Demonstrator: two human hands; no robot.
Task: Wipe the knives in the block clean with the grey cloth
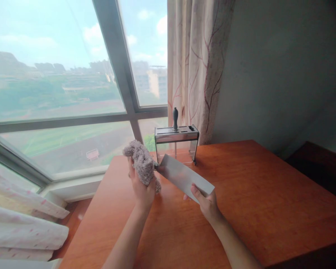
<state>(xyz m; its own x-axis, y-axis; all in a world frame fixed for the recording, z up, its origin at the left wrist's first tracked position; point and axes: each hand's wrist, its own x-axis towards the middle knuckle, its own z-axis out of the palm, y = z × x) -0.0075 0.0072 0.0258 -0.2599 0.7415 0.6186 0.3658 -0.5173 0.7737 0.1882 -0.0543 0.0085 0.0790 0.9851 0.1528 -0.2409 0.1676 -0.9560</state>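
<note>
Cleaver blade, broad and bare metal, sits mid-frame, tilted down to the right, above the tabletop. Right grip is closed on its right end: thumb on the upper face, fingers wrapped under, fingertips showing at the lower edge. Left grip, just left of centre, is clenched round a fluffy grey-pink cloth, bunched up, one fold hanging below the hand. Small dark fitting shows between cloth and blade at the blade's left end; anything past that is hidden by the cloth, can't tell how it's held. Knife stand is upright on the tabletop behind the blade, clear sides, metal top with slots. Dark handle pokes straight up from its top. Tabletop is reddish brown wood, fills the lower middle and right. Window takes the upper left, grey frame, green ground and sky outside. Patterned curtain hangs top centre, second curtain lower left. Grey wall upper right.
</note>
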